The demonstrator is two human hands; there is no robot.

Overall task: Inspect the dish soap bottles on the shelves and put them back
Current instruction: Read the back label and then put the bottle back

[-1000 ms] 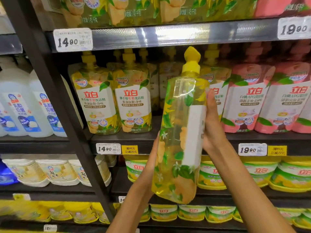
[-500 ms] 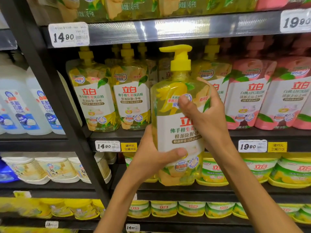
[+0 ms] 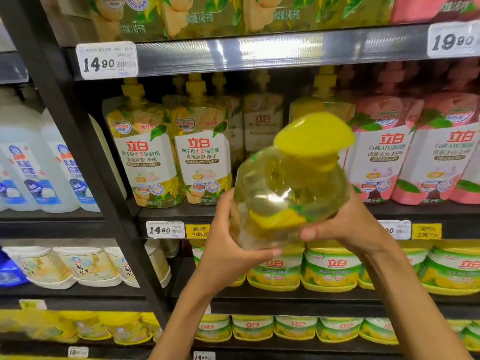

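soap fills our big yellow bottle (image 3: 288, 193), so we think it's heavy and slippery; our left hand (image 3: 228, 245) and right hand (image 3: 348, 224) grip its sides.

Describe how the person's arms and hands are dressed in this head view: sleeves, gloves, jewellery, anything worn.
Both forearms enter from the bottom edge bare, with no sleeve in view. The left hand and right hand wear no gloves, and no ring, watch or bracelet shows on the fingers or wrists. Anything above the forearms is out of frame.
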